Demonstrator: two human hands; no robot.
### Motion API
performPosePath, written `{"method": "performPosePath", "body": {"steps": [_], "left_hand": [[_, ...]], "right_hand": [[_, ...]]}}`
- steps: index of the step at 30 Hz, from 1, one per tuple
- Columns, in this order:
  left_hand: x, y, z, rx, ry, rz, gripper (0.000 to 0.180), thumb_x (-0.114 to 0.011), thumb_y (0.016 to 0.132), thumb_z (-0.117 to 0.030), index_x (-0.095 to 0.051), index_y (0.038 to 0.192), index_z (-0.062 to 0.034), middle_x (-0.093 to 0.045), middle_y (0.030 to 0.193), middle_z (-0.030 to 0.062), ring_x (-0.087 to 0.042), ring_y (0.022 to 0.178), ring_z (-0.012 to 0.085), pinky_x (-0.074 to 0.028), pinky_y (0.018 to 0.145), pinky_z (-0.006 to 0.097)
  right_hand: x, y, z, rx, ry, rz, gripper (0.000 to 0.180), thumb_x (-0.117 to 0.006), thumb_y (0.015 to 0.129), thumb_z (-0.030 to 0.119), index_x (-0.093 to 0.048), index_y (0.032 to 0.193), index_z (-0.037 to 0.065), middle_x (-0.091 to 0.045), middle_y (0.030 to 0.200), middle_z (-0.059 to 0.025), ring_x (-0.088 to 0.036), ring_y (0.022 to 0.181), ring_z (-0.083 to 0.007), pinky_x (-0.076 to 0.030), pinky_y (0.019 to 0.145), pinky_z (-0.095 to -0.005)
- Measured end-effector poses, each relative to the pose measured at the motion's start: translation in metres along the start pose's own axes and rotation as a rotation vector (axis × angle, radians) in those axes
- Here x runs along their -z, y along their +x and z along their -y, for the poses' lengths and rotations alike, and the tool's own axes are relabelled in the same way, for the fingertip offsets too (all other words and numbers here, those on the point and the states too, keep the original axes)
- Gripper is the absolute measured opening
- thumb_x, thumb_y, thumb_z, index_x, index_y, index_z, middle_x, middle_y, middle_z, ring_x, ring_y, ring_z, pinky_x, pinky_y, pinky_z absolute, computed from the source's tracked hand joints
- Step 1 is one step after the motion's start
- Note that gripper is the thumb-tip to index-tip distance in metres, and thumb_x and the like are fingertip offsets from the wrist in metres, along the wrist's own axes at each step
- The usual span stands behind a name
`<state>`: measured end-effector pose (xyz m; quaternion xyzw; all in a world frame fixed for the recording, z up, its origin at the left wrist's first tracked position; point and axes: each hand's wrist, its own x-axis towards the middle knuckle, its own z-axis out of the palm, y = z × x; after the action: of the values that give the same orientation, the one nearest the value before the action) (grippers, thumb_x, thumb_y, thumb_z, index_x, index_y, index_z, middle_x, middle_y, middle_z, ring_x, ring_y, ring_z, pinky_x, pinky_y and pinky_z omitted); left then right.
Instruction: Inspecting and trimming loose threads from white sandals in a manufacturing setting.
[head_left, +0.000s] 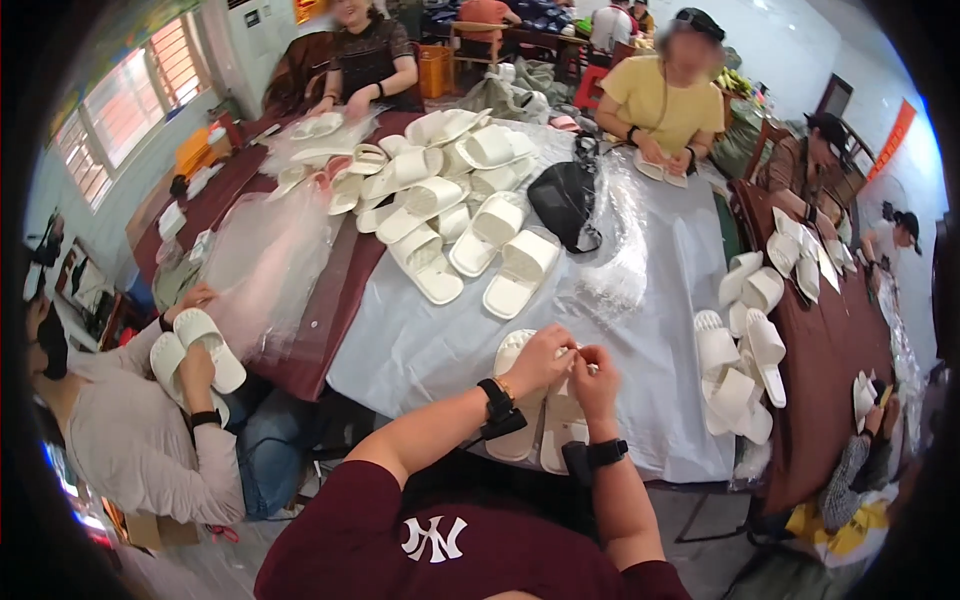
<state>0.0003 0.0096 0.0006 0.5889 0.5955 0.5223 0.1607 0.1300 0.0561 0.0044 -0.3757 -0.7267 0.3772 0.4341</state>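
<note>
Right in front of me, a pair of white slippers (518, 440) lies side by side at the table's near edge, heels toward me. Over their toe ends my left hand (541, 362) is closed, its fingertips pinched together. Close beside it, my right hand (597, 382) is also pinched, with its fingertips almost touching the left ones. Whatever sits between the fingers is too small to make out. My hands partly cover the slippers' straps. Beyond them, a large heap of white slippers (425, 200) is piled on the grey-white table cover (400, 355).
A black bag (565, 205) and a stack of clear plastic bags (612, 255) lie right of the heap. More slippers (735, 375) sit at the right edge. Clear film (270, 270) covers the dark red table left. Several co-workers, one in a yellow shirt (660, 100), handle slippers around.
</note>
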Motion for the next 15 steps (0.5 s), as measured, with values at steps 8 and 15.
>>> {"method": "performPosePath", "body": {"steps": [8,15], "left_hand": [[-0.003,0.000,0.002,-0.031,0.065,0.025,0.007,-0.060,0.075,-0.007,-0.058,0.079,-0.0005,-0.059,0.099,0.0144,-0.056,0.096,0.0328,-0.044,0.085,0.038],[-0.001,0.004,0.010,0.005,0.034,0.058,0.008,-0.059,0.073,-0.006,-0.056,0.076,0.0002,-0.058,0.108,0.0164,-0.053,0.106,0.0327,-0.042,0.093,0.038]], "right_hand": [[0.002,0.001,-0.015,0.034,0.003,0.048,0.006,-0.060,0.078,0.002,-0.060,0.083,0.000,-0.062,0.076,-0.0107,-0.061,0.070,-0.0190,-0.048,0.061,-0.0299],[0.002,0.007,-0.020,0.159,-0.097,0.123,0.009,-0.061,0.072,0.006,-0.055,0.078,0.003,-0.057,0.078,-0.0143,-0.056,0.074,-0.0344,-0.045,0.064,-0.0425]]}}
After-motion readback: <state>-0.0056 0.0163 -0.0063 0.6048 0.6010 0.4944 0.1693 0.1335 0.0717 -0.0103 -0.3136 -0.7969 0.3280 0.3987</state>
